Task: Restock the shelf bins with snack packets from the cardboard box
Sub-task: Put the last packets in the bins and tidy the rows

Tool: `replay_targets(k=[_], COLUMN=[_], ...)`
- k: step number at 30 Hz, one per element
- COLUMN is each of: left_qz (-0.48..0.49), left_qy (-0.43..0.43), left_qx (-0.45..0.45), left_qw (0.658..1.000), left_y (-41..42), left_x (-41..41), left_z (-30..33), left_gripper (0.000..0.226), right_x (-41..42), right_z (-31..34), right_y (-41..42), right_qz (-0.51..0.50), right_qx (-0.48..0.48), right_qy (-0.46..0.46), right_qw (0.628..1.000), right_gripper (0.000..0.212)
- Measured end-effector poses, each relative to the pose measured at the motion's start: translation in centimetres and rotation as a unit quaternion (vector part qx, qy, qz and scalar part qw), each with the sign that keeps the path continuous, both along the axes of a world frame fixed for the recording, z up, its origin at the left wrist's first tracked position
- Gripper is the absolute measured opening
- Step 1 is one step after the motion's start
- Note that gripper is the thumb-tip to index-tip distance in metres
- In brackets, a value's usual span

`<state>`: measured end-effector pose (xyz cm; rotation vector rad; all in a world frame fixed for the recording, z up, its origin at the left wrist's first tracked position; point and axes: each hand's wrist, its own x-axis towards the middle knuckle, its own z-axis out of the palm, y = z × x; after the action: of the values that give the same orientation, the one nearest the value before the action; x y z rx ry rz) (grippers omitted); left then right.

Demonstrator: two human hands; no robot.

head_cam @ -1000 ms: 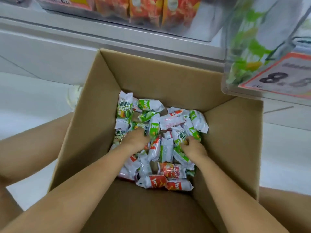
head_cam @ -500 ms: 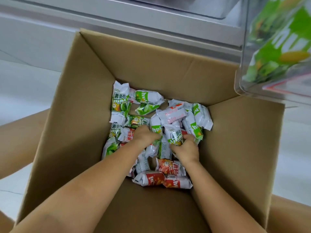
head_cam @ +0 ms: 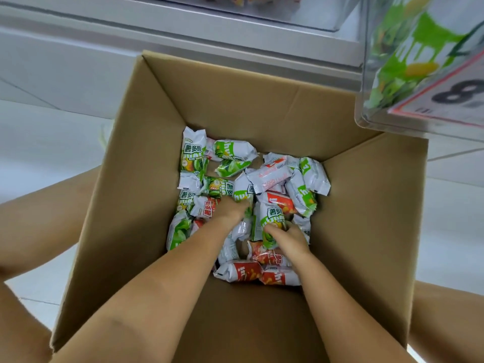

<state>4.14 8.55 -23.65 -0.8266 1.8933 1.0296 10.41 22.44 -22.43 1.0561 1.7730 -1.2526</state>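
An open cardboard box (head_cam: 262, 100) sits in front of me, its bottom covered with several green-and-white and red-and-white snack packets (head_cam: 264, 176). Both my hands are down inside it among the packets. My left hand (head_cam: 231, 209) has its fingers curled round a green packet (head_cam: 242, 193) in the middle of the pile. My right hand (head_cam: 288, 237) grips another green packet (head_cam: 273, 221) that stands up between thumb and fingers. A clear shelf bin (head_cam: 419, 61) holding green packets hangs over the box's far right corner.
A price label (head_cam: 450, 98) is fixed to the front of the clear bin. A grey shelf edge (head_cam: 183, 30) runs across the top. White floor tiles (head_cam: 39, 142) surround the box, and my knees (head_cam: 34, 218) flank it on both sides.
Both hands have closed on green packets in the middle of the pile. The right hand's packet has tipped up from the heap. The camera has tilted slightly.
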Motion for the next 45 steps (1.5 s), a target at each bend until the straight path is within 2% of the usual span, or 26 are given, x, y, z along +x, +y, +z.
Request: replay_targets(k=[2, 5, 7, 8, 9, 10, 12, 13, 15, 16, 19, 21, 25, 27, 29, 31, 33, 37, 39, 40, 43, 45], left_qz=[-0.034, -0.098, -0.092, -0.078, -0.041, 0.005, 0.095, 0.112, 0.130, 0.135, 0.079, 0.066, 0.042, 0.019, 0.005, -0.015, -0.028, -0.111, -0.130, -0.126, -0.104, -0.111], left_qy=[0.009, 0.022, 0.011, 0.001, -0.021, -0.048, -0.110, -0.120, -0.116, -0.109, -0.061, -0.015, 0.054, 0.083, 0.115, 0.154, 0.186, 0.281, 0.345, 0.374, 0.436, 0.461], left_qx=[-0.014, -0.033, -0.021, -0.002, 0.035, 0.089, 0.207, 0.252, 0.310, 0.331, 0.347, 0.340, 0.362, 0.361, 0.340, 0.326, 0.317, 0.280, 0.246, 0.239, 0.236, 0.238], left_qw=[0.999, 0.994, 0.996, 0.997, 0.998, 0.995, 0.967, 0.954, 0.935, 0.927, 0.933, 0.938, 0.930, 0.929, 0.933, 0.932, 0.930, 0.911, 0.896, 0.887, 0.862, 0.848], left_y=[0.5, 0.5, 0.1, -0.3, -0.9, -1.4, -2.9, -3.6, -4.8, -5.1, -5.1, -4.8, -4.8, -5.3, -5.6, -5.7, -5.5, -4.4, -3.5, -2.8, -0.8, 0.7], left_x=[-0.4, -0.1, 0.1, 0.2, 0.4, 0.7, 1.5, 2.0, 2.9, 3.2, 3.3, 2.9, 3.3, 3.9, 4.5, 4.8, 5.1, 4.8, 3.9, 3.5, 2.0, 0.9], left_z=[-0.1, -0.1, -0.2, -0.1, 0.3, 0.8, 2.1, 2.8, 4.4, 5.6, 8.9, 11.5, 16.6, 18.5, 20.2, 22.2, 24.7, 30.2, 32.6, 33.8, 36.9, 38.6], left_gripper=[0.063, 0.059, 0.045, 0.031, 0.020, 0.020, 0.041, 0.039, 0.023, 0.024, 0.036, 0.043, 0.032, 0.059, 0.091, 0.103, 0.100, 0.058, 0.054, 0.054, 0.053, 0.070], right_x=[0.5, 0.6, 0.5, 0.4, 0.3, 0.3, 0.2, 0.1, -0.2, -0.3, -0.8, -0.7, 0.3, 0.9, 1.8, 2.4, 2.3, 1.1, 0.1, -0.3, -1.6, -2.2], right_z=[-0.2, -0.3, 0.1, 0.3, 0.8, 1.2, 2.3, 2.9, 4.2, 4.9, 8.1, 10.6, 15.1, 17.5, 19.3, 21.2, 22.9, 27.5, 30.0, 31.3, 35.1, 37.4], right_y=[0.7, 1.1, 1.2, 1.3, 1.3, 1.4, 1.5, 1.4, 0.8, 0.4, -1.1, -2.0, -2.9, -3.4, -3.6, -3.6, -3.0, -0.9, 0.5, 1.1, 3.3, 4.8], right_qz=[-0.021, -0.065, -0.081, -0.077, -0.063, -0.047, -0.027, -0.029, -0.036, -0.037, -0.023, -0.040, -0.096, -0.133, -0.147, -0.147, -0.132, -0.061, -0.022, 0.005, 0.072, 0.095], right_qx=[-0.004, -0.025, -0.049, -0.066, -0.084, -0.104, -0.125, -0.131, -0.137, -0.139, -0.139, -0.143, -0.156, -0.156, -0.168, -0.163, -0.153, -0.114, -0.088, -0.055, 0.056, 0.097], right_qy=[0.004, 0.010, 0.030, 0.040, 0.044, 0.051, 0.070, 0.080, 0.103, 0.120, 0.182, 0.221, 0.269, 0.299, 0.313, 0.327, 0.351, 0.421, 0.457, 0.476, 0.507, 0.503], right_qw=[1.000, 0.998, 0.995, 0.994, 0.994, 0.992, 0.989, 0.988, 0.985, 0.982, 0.973, 0.964, 0.946, 0.932, 0.923, 0.919, 0.914, 0.898, 0.885, 0.878, 0.857, 0.853], right_gripper=[0.029, 0.045, 0.056, 0.054, 0.049, 0.042, 0.030, 0.029, 0.042, 0.053, 0.084, 0.077, 0.074, 0.073, 0.084, 0.077, 0.066, 0.038, 0.035, 0.042, 0.094, 0.104])
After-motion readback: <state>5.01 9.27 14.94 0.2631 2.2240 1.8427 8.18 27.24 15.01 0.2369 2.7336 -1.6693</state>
